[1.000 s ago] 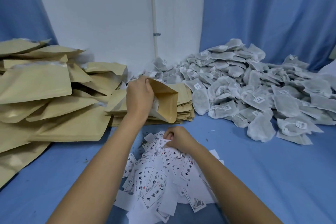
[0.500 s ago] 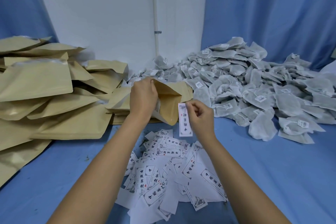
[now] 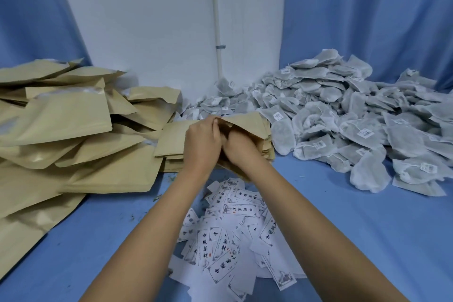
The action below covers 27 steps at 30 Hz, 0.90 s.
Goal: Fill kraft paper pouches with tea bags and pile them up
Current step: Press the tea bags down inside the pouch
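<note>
My left hand (image 3: 202,144) grips the rim of an open kraft paper pouch (image 3: 247,121) and holds it up over a stack of flat empty pouches (image 3: 171,142). The fingers of my right hand (image 3: 241,148) are pushed into the pouch's mouth and hidden inside it. The paper label it carried is out of sight. A big heap of white tea bags (image 3: 343,115) lies to the right of the pouch. Loose printed paper labels (image 3: 228,235) lie scattered on the blue table under my forearms.
A large pile of kraft pouches (image 3: 61,130) covers the left side of the blue table (image 3: 343,228). A white wall with a thin pipe (image 3: 215,19) stands behind, with blue curtains on both sides.
My right hand picked a label from the scattered pile, lifted it to the pouch, and has now gone into the pouch's mouth. My left hand kept holding the pouch open.
</note>
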{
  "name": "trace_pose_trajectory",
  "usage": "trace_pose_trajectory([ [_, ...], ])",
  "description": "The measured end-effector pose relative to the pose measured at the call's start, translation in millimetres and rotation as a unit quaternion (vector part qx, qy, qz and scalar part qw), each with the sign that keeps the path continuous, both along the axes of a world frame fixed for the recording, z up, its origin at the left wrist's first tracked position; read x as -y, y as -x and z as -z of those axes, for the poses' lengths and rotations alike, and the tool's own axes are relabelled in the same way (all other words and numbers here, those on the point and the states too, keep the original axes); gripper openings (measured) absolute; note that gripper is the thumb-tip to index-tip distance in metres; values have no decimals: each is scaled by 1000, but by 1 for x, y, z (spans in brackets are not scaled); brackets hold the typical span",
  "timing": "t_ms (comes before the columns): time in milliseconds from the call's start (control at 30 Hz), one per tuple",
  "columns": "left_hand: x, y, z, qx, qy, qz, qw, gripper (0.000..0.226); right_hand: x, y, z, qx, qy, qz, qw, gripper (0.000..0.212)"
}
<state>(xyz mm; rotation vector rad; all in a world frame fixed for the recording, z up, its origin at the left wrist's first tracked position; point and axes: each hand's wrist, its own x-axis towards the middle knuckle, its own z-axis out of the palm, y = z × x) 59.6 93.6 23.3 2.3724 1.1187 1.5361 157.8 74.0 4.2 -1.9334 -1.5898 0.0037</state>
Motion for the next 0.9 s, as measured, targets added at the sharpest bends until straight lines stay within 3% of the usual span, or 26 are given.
trace_pose_trajectory([
  [67,-6,2,-4,12,-8,-6,1000,26,21,2,2,-4,-118,40,992,26],
  [133,-10,1,-7,16,-15,-13,1000,26,43,0,14,-49,-276,77,957,12],
  [200,-10,-2,-9,18,-29,-22,999,24,54,-1,28,-207,-271,123,932,24],
  [233,-8,-5,-8,21,-36,-12,999,24,54,0,28,-379,-200,96,898,41],
  [300,-8,-10,-3,6,-28,48,998,25,49,0,30,-679,-88,-74,725,54],
  [333,-9,-11,1,-18,-6,81,997,25,47,-2,28,-739,-70,-143,655,51],
  [367,-11,-11,7,-51,26,109,992,24,46,-5,26,-767,-79,-166,614,49],
  [400,-14,-10,15,-98,53,135,985,24,43,-9,24,-783,-95,-156,595,49],
  [500,-11,1,47,-286,96,204,931,49,28,-23,23,-786,-135,-87,597,42],
  [567,-11,11,67,-303,116,227,918,62,18,-30,27,-788,-152,-21,597,33],
  [633,-15,20,75,-262,112,219,933,50,12,-31,34,-785,-173,17,594,30],
  [700,-18,23,82,-205,134,143,959,44,10,-32,44,-800,-187,13,569,27],
  [767,-15,20,87,-47,276,59,958,64,8,-32,54,-817,-196,7,542,18],
  [833,-11,17,91,150,440,57,883,69,7,-37,66,-830,-201,1,520,15],
  [900,-13,19,95,272,532,66,799,55,8,-42,77,-839,-194,-13,507,20],
])
